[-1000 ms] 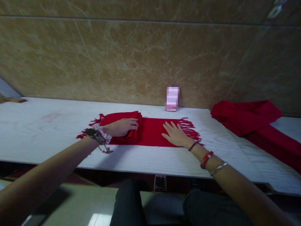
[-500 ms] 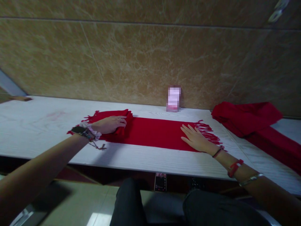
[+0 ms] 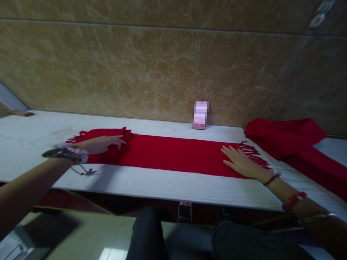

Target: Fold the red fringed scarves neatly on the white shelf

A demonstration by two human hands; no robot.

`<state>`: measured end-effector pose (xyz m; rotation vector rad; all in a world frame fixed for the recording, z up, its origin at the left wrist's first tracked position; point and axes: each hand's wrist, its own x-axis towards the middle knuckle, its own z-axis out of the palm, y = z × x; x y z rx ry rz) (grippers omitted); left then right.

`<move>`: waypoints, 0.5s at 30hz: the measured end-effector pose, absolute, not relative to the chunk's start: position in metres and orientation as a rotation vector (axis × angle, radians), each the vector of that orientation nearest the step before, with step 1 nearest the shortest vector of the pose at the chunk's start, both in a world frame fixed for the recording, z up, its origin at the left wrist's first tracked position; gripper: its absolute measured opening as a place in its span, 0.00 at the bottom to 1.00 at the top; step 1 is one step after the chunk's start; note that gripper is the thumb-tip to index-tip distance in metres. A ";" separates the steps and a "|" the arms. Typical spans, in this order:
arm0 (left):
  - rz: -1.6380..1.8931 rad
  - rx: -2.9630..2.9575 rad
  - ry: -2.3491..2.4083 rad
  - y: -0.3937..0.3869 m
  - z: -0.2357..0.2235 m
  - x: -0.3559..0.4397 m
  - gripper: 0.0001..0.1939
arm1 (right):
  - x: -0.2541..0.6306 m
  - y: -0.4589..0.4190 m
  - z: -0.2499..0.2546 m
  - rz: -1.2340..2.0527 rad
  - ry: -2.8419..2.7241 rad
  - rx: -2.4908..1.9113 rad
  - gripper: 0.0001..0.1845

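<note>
A red fringed scarf (image 3: 173, 153) lies lengthwise on a white wood-grain table. Its middle and right stretch are flat, while the left part is gathered in layered folds with fringe at the far left. On those folds rests my left hand (image 3: 99, 144), its fingers loosely extended and apart, with some fingertips partly hidden. My right hand (image 3: 242, 162) presses flat on the scarf's right end beside the fringe, fingers spread. Bracelets circle both wrists, and a beaded strand dangles from the left one.
Another red cloth (image 3: 284, 139) lies piled on the table's right side. A small pixelated pink-and-white item (image 3: 200, 113) stands against the brown marbled wall (image 3: 151, 72). Below the table's front edge, a phone (image 3: 185, 212) lies above my knees.
My left hand has slid left along with the gathered folds. My right hand and the fringed right end have shifted right. The flat stretch between my hands is now longer.
</note>
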<state>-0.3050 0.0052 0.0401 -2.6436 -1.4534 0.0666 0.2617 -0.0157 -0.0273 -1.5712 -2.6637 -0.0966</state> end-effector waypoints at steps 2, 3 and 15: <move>0.151 -2.804 -1.425 0.008 0.045 -0.288 0.29 | 0.256 -0.013 -0.023 -0.086 -2.665 -1.551 0.32; 0.104 -2.814 -1.447 0.009 0.047 -0.275 0.29 | 0.250 -0.011 -0.019 -0.080 -2.658 -1.538 0.32; -0.031 -2.636 -1.696 0.023 -0.015 -0.142 0.25 | 0.146 0.004 -0.015 -0.018 -2.713 -1.445 0.32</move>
